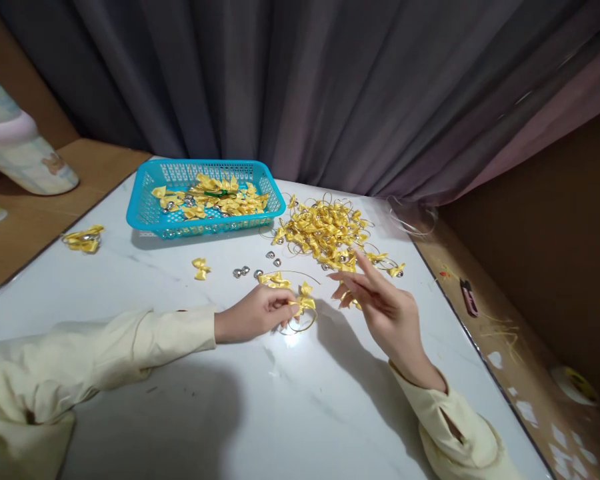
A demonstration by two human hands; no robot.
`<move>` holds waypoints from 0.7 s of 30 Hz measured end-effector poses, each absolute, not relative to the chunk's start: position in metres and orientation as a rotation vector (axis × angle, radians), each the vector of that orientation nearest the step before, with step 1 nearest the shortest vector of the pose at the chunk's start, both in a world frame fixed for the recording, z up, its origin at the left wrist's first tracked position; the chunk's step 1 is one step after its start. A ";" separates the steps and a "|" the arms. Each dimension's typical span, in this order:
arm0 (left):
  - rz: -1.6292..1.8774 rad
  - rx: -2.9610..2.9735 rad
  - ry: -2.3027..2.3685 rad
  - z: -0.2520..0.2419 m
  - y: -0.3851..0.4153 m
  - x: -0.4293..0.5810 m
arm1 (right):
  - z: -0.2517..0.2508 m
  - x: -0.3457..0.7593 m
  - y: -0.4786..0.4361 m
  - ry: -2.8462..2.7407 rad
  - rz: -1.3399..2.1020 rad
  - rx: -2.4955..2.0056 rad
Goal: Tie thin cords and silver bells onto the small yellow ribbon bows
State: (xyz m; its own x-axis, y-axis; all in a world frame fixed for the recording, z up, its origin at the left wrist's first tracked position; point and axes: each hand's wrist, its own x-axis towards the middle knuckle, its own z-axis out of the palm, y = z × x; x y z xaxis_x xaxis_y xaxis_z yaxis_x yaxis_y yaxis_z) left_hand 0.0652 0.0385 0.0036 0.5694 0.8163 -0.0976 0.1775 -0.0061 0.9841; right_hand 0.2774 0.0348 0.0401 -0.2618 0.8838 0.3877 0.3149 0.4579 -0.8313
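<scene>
My left hand is closed in a pinch on a yellow ribbon bow, just above the white tabletop. A thin gold cord loops below that bow. To the right, my right hand is raised with its fingers apart and nothing visible in them. Its fingers partly hide another yellow bow on the table. Beyond the left hand lie more yellow bows and several small silver pieces, perhaps bells or hearts. A heap of yellow bows with gold cord loops spreads past the right hand.
A blue basket at the back holds yellow bows and silver pieces. One loose bow and a small bow cluster lie to the left. A tumbler stands far left. A pink and black tool lies past the right edge; a curtain hangs behind.
</scene>
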 end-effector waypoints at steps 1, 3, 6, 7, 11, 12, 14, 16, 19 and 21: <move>0.621 1.524 0.878 0.003 0.039 0.065 | 0.041 0.277 0.035 -1.722 0.862 -1.024; 0.618 1.516 0.875 0.003 0.039 0.065 | 0.043 0.275 0.035 -1.588 1.031 -1.049; 0.618 1.499 0.874 0.002 0.039 0.066 | 0.048 0.271 0.034 -1.489 1.255 -1.135; 0.618 1.495 0.873 0.002 0.039 0.066 | 0.049 0.270 0.034 -1.480 1.310 -1.167; 0.611 1.489 0.862 0.004 0.040 0.066 | 0.051 0.271 0.035 -1.495 1.478 -1.264; 0.610 1.481 0.857 0.005 0.040 0.066 | 0.050 0.271 0.035 -1.511 1.525 -1.274; 0.616 1.467 0.849 0.006 0.040 0.066 | 0.046 0.272 0.035 -1.550 1.632 -1.264; 0.623 1.460 0.846 0.006 0.041 0.066 | 0.042 0.271 0.035 -1.578 1.724 -1.228; 0.639 1.437 0.846 0.006 0.041 0.066 | 0.038 0.268 0.032 -1.621 1.755 -1.213; 0.654 1.389 0.846 0.006 0.041 0.067 | 0.037 0.267 0.030 -1.667 1.723 -1.244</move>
State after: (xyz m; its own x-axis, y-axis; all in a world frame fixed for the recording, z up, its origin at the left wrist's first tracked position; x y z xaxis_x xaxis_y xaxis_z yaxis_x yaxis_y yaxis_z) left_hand 0.0667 0.0405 0.0058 0.5608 0.8184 -0.1256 0.0846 0.0942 0.9920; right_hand 0.2667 0.0300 0.0366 -0.5007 0.8133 -0.2963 0.2695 -0.1788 -0.9462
